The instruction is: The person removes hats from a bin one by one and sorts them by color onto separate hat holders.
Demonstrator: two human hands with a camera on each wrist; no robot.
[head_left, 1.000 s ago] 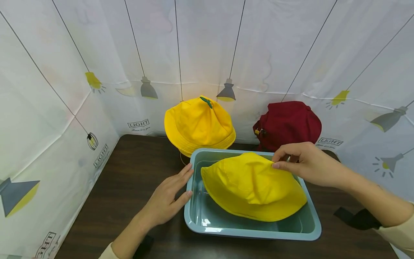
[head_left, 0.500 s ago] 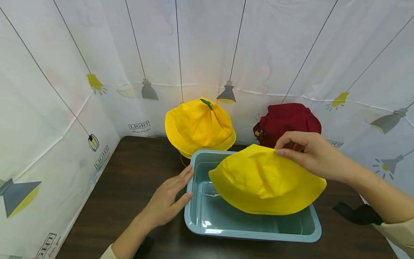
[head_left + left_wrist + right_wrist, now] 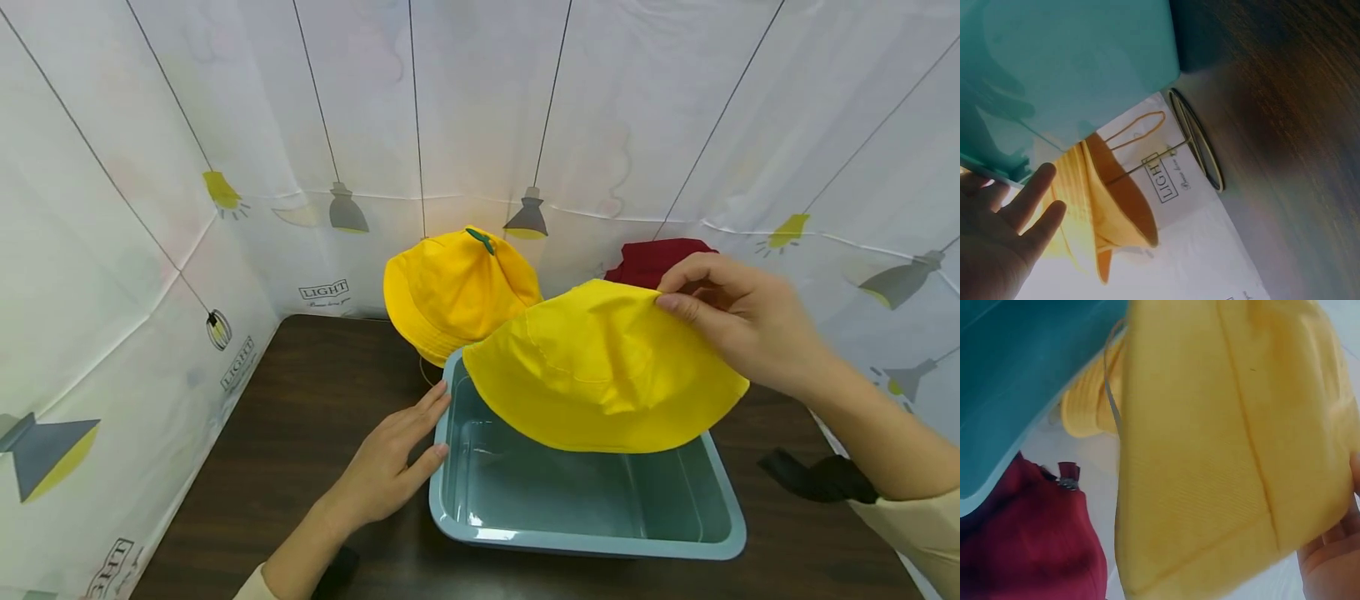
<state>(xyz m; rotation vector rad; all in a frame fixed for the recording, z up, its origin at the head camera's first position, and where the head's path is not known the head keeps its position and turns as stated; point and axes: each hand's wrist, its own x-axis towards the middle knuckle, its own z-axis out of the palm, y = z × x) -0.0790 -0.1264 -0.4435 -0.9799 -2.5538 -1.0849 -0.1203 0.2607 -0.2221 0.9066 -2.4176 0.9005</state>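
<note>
My right hand (image 3: 750, 321) pinches the crown of a bright yellow bucket hat (image 3: 600, 375) between thumb and fingers. The hat hangs brim down over the back of a blue-grey plastic basin (image 3: 540, 543). Seen from the right wrist, the hat's cloth (image 3: 1210, 456) fills much of the view, and the hand (image 3: 1335, 562) shows at the lower right. With fingers straight, my left hand (image 3: 390, 454) rests against the basin's left rim. In the left wrist view, that hand (image 3: 1004, 231) lies at the basin's edge (image 3: 1085, 62).
Behind the basin, a second yellow hat (image 3: 461, 292) with a green sprout sits on a wire stand (image 3: 1200, 144). A dark red cap (image 3: 648, 260) stands at the back right, partly covered by the held hat and hand. A printed curtain (image 3: 480, 108) encloses the dark wooden table (image 3: 300, 392).
My right hand has lifted the yellow bucket hat up and back from inside the basin, baring more of its floor. The hat now overlaps the red cap. The left hand has stayed put.
</note>
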